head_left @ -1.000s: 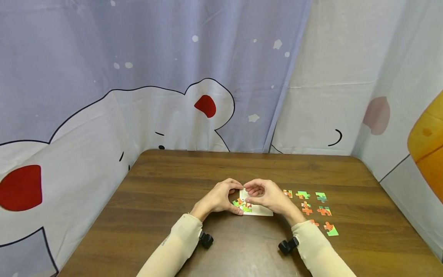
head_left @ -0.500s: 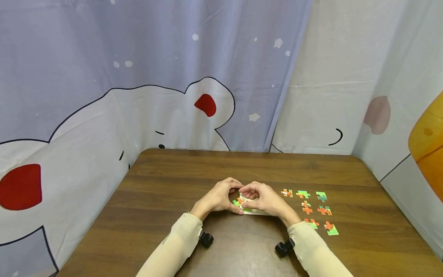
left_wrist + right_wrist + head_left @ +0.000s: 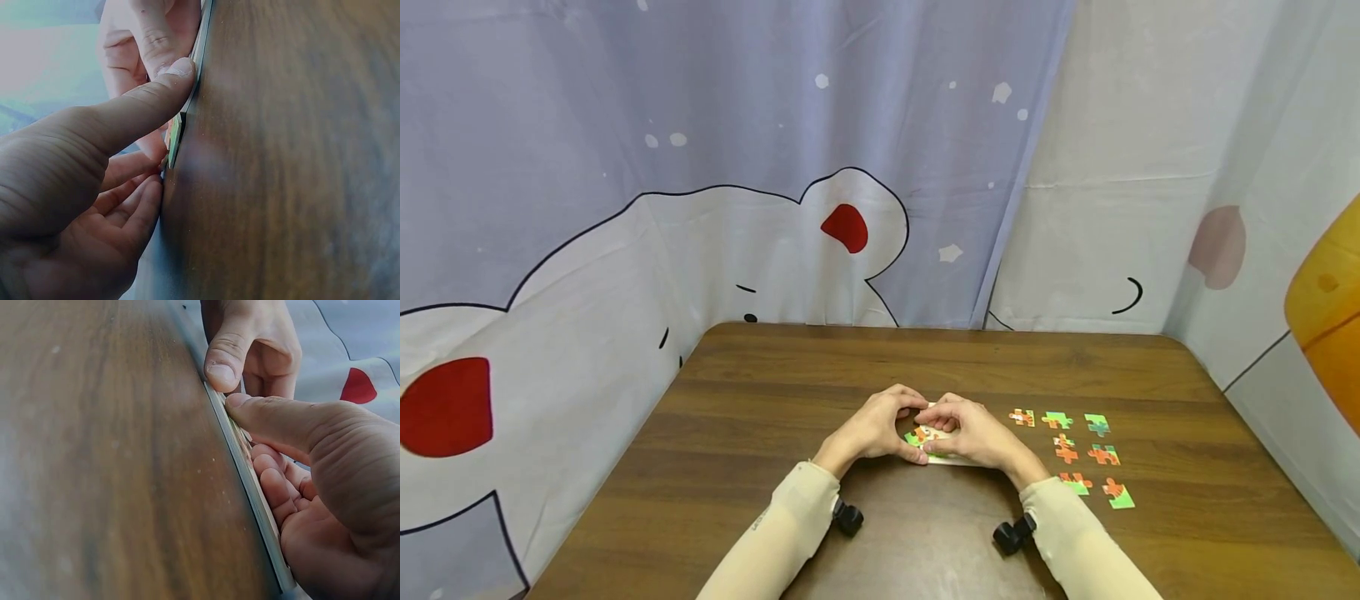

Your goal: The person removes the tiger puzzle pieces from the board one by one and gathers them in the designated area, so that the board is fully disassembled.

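Observation:
In the head view, my left hand (image 3: 876, 427) holds a pale puzzle board (image 3: 951, 461) at its left end, thumb at the near edge and fingers at the far one. Bright puzzle pieces (image 3: 918, 436) in green and orange lie there between both hands. My right hand (image 3: 973, 433) arches over the board, its thumb and fingertips on pieces and hiding most of them. A green-edged piece (image 3: 175, 140) juts beyond the board's end in the left wrist view. The right wrist view looks along the board's thin edge (image 3: 244, 469), with my curled right fingers (image 3: 275, 487) against its top.
Several loose puzzle pieces lie in rough rows to the right: an orange one (image 3: 1022, 417), a green one (image 3: 1057, 420), and a green-cornered one (image 3: 1118, 493) nearest me. The brown wooden table (image 3: 820, 358) meets a printed curtain (image 3: 760, 250) at the back.
My right hand has shifted left and lowered onto the pieces, covering more of the board and uncovering loose pieces at the right. The left hand has stayed at the board's end.

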Action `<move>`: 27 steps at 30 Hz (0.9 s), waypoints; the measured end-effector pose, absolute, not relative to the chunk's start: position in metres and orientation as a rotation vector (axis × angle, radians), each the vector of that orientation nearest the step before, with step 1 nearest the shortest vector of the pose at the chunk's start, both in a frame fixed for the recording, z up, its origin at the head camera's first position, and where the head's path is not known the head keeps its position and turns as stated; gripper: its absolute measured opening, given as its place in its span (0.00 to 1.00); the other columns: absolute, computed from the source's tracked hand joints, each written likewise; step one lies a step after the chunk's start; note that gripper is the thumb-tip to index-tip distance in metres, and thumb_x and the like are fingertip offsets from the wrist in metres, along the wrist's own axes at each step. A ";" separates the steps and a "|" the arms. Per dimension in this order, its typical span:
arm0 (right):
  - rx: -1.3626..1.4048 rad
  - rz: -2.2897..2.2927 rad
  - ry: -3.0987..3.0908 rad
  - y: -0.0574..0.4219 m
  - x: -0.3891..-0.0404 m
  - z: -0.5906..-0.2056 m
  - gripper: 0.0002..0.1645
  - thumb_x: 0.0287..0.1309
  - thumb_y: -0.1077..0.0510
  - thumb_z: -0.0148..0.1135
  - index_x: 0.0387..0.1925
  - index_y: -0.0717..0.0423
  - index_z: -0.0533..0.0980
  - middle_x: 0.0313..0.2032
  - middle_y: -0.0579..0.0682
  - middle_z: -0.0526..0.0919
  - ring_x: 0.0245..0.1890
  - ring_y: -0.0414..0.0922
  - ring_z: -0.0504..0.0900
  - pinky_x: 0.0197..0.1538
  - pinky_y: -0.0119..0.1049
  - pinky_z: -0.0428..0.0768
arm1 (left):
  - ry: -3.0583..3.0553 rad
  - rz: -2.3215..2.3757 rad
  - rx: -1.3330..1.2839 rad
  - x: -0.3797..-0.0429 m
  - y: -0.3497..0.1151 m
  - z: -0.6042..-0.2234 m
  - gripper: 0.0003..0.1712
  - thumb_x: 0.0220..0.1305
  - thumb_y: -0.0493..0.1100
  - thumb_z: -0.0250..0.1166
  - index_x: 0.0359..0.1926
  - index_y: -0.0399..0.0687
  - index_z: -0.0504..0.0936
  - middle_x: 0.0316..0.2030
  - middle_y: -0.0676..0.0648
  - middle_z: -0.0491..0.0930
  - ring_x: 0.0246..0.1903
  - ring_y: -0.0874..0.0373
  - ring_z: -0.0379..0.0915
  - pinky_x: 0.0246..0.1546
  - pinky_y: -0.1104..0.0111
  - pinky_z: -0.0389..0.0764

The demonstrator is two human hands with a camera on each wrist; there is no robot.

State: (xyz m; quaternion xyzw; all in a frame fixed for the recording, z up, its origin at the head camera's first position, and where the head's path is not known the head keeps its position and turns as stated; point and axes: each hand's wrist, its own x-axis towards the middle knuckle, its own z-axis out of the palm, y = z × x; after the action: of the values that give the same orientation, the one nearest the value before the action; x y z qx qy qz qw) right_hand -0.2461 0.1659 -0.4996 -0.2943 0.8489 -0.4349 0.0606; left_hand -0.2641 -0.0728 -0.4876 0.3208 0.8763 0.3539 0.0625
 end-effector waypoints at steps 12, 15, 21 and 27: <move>-0.887 -1.282 2.619 0.163 -0.246 -0.500 0.18 0.64 0.54 0.84 0.54 0.49 0.91 0.49 0.46 0.85 0.44 0.45 0.82 0.48 0.35 0.80 | 2.617 1.111 0.965 -0.264 -0.073 -0.487 0.51 0.44 0.47 0.96 0.69 0.38 0.84 0.67 0.44 0.80 0.67 0.47 0.80 0.71 0.61 0.80; -0.882 -1.299 2.623 0.163 -0.246 -0.500 0.17 0.63 0.54 0.84 0.53 0.49 0.92 0.48 0.45 0.86 0.43 0.44 0.82 0.48 0.35 0.80 | 2.615 1.118 0.963 -0.265 -0.073 -0.487 0.51 0.44 0.47 0.96 0.69 0.37 0.84 0.67 0.44 0.80 0.67 0.46 0.79 0.71 0.60 0.80; -0.875 -1.375 2.616 0.165 -0.248 -0.502 0.16 0.61 0.57 0.86 0.50 0.51 0.91 0.45 0.48 0.87 0.42 0.44 0.84 0.47 0.34 0.82 | 2.626 1.101 0.958 -0.265 -0.073 -0.488 0.51 0.44 0.47 0.96 0.69 0.38 0.84 0.67 0.45 0.80 0.67 0.47 0.79 0.71 0.60 0.80; -0.821 -1.421 2.589 0.171 -0.249 -0.498 0.16 0.61 0.59 0.85 0.50 0.53 0.91 0.43 0.49 0.87 0.41 0.43 0.84 0.45 0.32 0.83 | 2.619 1.105 0.950 -0.265 -0.072 -0.488 0.51 0.44 0.47 0.96 0.68 0.39 0.85 0.67 0.45 0.80 0.67 0.48 0.79 0.71 0.61 0.80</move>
State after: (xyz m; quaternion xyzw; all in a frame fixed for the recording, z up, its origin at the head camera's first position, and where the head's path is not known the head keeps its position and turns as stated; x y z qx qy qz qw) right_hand -0.2489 0.1707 -0.4985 -0.2676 0.8440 -0.4632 0.0383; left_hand -0.2649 -0.0720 -0.4882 0.3160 0.8716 0.3678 0.0721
